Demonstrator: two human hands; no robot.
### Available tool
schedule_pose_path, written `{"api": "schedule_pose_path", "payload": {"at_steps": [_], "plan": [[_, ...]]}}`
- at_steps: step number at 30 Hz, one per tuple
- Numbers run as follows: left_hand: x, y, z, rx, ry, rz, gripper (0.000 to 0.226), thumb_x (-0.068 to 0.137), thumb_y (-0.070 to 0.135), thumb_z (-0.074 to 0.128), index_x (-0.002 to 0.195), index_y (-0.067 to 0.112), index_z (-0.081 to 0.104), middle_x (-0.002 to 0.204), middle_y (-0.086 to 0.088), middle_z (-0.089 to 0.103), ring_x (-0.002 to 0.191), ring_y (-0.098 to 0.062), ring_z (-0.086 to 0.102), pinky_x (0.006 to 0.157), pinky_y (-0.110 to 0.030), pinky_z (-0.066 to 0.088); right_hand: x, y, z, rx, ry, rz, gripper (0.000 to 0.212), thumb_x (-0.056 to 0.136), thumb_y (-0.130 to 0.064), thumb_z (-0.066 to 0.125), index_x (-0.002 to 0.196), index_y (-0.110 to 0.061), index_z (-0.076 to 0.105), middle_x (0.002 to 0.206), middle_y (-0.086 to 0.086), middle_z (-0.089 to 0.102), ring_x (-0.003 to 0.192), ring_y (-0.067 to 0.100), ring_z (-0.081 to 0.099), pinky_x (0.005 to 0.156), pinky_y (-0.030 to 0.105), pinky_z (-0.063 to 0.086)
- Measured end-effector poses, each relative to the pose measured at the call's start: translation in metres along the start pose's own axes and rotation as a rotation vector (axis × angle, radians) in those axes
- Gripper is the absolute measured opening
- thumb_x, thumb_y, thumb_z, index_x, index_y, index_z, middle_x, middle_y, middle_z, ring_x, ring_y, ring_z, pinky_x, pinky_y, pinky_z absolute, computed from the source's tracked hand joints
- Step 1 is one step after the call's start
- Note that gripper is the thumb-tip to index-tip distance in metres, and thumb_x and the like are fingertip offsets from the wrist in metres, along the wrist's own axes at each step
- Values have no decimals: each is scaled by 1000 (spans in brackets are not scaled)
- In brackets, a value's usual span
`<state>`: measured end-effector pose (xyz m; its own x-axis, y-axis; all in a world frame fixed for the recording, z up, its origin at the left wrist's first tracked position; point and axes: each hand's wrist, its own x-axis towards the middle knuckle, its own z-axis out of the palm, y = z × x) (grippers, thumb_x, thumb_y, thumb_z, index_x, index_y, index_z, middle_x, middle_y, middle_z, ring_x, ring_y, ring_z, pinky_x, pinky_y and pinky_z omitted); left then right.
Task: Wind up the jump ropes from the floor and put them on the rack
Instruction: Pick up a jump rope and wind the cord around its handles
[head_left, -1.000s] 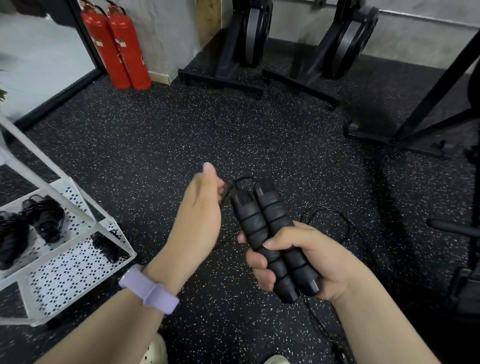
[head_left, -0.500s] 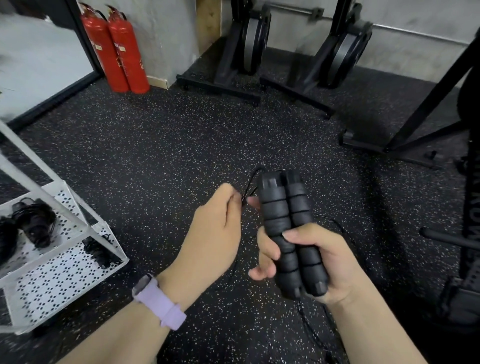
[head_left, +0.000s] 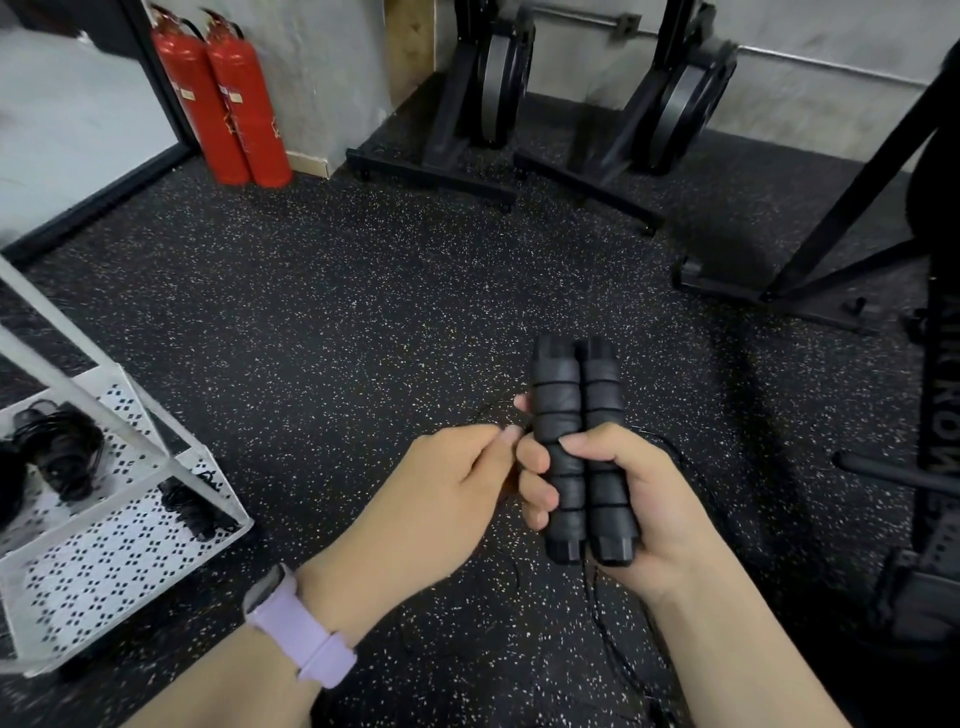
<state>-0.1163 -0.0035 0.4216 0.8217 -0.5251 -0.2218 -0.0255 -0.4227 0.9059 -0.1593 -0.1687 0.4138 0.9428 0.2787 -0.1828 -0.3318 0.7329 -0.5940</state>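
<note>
Head view — rack shelves hold wound jump ropes.

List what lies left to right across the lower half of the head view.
White rack → purple wristband → left hand → jump rope handles → right hand → black gym frame.
</note>
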Motion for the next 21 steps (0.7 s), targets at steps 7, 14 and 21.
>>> {"api": "schedule_pose_path", "payload": {"at_steps": [7,14,21], "plan": [[-5,-16,-32,631,-72,-217,78,101,66,9,84,16,67,76,-4,71,71,-18,70,76,-34,57,-6,-19,-3,-167,391,-190,42,84,-5,55,125,-6,56,83,13,60,63,22,53,57,34,51],[3,-14,-54,543,306,25,57,104,55,36,61,19,48,45,9,43,39,-6,37,47,-22,31,-11,-28,-13,-633,755,-90,11,93,0,57,103,2,59,75,15,67,57,25,59,54,35,54],[-3,-10,-54,812,217,571,45,106,53,37,70,29,49,62,12,44,55,-6,45,50,-20,37,-2,-1,-13,-1539,429,532,3,87,-18,66,84,-18,65,72,0,69,58,16,61,55,25,47]]}}
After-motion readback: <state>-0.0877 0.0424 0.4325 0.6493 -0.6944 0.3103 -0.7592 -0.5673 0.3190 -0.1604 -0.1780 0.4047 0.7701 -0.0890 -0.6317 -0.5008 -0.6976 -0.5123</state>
